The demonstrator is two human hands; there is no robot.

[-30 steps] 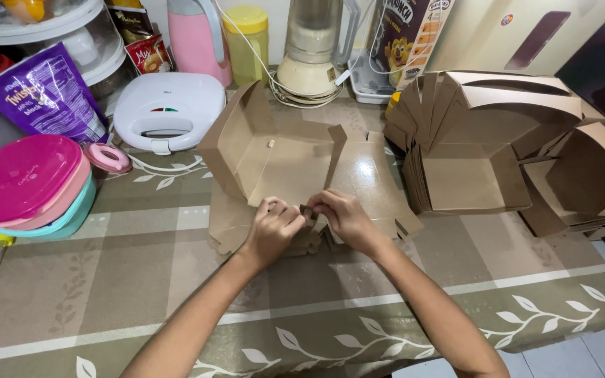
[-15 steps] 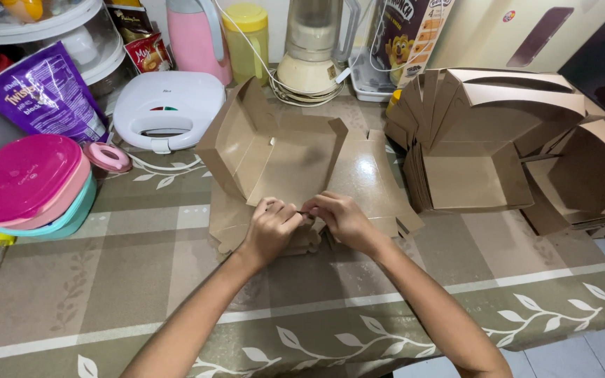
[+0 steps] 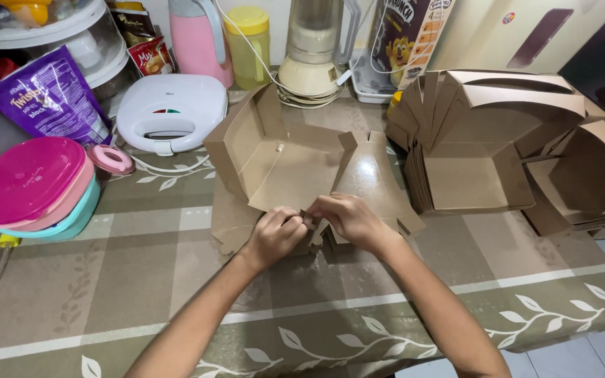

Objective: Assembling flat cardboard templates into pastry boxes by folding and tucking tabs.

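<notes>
head view: nearest, a bench under a checked cloth with a leaf border, and two bare forearms reaching up over it. the left hand and right hand meet knuckle to knuckle at the near edge of a half-folded brown box, which lies on the cloth at the middle of the bench. both grips are together, fingers curled and pinched on small cardboard tabs at the box's front edge; the hands hide the tabs themselves, so how they join cannot be told. the box's left wall stands up, its floor tilts up toward the hands, and a glossy flap lies flat to its right. the box holds nothing.

left of the hands, well apart, sits a stack of bowls with a pink lid on top, and a small pink tape roll just beside it. right of the box, a nested stack of folded boxes stands on its side, openings toward the camera, with more boxes just beyond at the bench's right end.

further back, a white sandwich maker, a purple bag, a pink jug, a yellow-lidded jar, a blender with its cord coiled at the base, and a cereal box line the wall.
</notes>
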